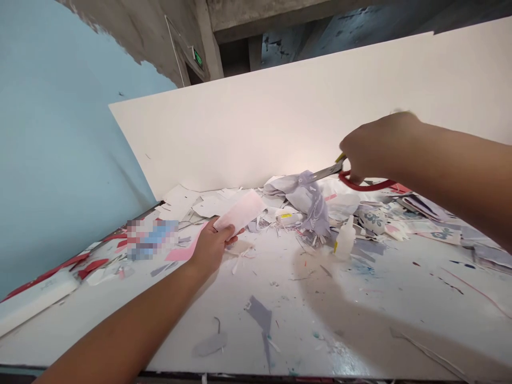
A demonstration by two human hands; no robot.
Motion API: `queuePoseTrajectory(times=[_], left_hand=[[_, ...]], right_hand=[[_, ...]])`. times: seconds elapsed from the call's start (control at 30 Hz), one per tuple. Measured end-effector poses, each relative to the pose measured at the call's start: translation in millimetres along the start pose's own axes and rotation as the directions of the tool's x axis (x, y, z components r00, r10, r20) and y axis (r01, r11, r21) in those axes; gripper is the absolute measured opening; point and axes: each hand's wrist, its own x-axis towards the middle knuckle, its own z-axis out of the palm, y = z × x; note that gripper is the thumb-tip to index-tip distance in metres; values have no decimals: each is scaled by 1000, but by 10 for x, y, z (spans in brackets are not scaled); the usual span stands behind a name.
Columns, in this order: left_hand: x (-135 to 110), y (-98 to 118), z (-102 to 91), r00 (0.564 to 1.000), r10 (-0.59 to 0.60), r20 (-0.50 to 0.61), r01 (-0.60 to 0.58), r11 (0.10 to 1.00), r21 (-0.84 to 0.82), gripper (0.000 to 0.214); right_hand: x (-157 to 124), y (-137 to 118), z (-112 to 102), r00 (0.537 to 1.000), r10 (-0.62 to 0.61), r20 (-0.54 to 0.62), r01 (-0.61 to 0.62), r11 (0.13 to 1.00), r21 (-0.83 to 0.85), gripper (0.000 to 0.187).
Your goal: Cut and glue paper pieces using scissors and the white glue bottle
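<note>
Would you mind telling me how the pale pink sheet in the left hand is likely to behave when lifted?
The pale pink sheet probably stays fairly flat: it juts from the left hand without drooping. It looks thin, so likely light and easily creased.

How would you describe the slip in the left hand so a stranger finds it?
Start at the big white board behind the littered table. Below its left half, the left hand meets the heap of scraps. The slip is the pale pink, clean-edged rectangle pinched in its fingers, held above the table, unlike the loose scraps.
</note>
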Motion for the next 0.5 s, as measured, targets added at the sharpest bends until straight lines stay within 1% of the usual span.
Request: queuePoseTrajectory(times=[0.03,0.07,0.1,0.17,0.23,0.3,0.33,0.37,0.43,0.5], left_hand=[[1,15,4,1000,-6,10,6,1000,-16,34],[1,33,6,1000,-8,27,9,999,-36,35],[-2,54,4,999,0,52,3,998,-56,34],[-16,102,-7,991,34,130,-23,996,-81,30],[-42,153,-14,977,66,202,-59,997,-41,25],[-74,199,18,961,52,270,-77,994,83,21],[-89,220,57,951,25,309,-79,984,162,20],[-102,240,115,933,-7,359,-86,967,242,20],[-112,273,286,891,-41,452,-159,905,395,19],[-93,295,507,876,70,477,-322,822,470,16]], right_hand=[[-31,-34,21,995,-60,75,65,995,-71,32],[-64,-72,45,982,-110,155,132,982,-135,29],[-96,-113,66,966,-158,204,193,967,-168,32],[-142,-194,99,942,-248,228,287,945,-159,38],[-157,-256,115,928,-297,226,334,931,-148,36],[-136,-283,125,925,-318,206,351,924,-150,29],[-117,-283,130,928,-324,186,353,924,-150,27],[-95,-276,136,931,-325,165,349,925,-146,27],[-58,-248,149,936,-328,126,343,931,-122,29],[-41,-213,164,936,-339,96,347,934,-85,32]])
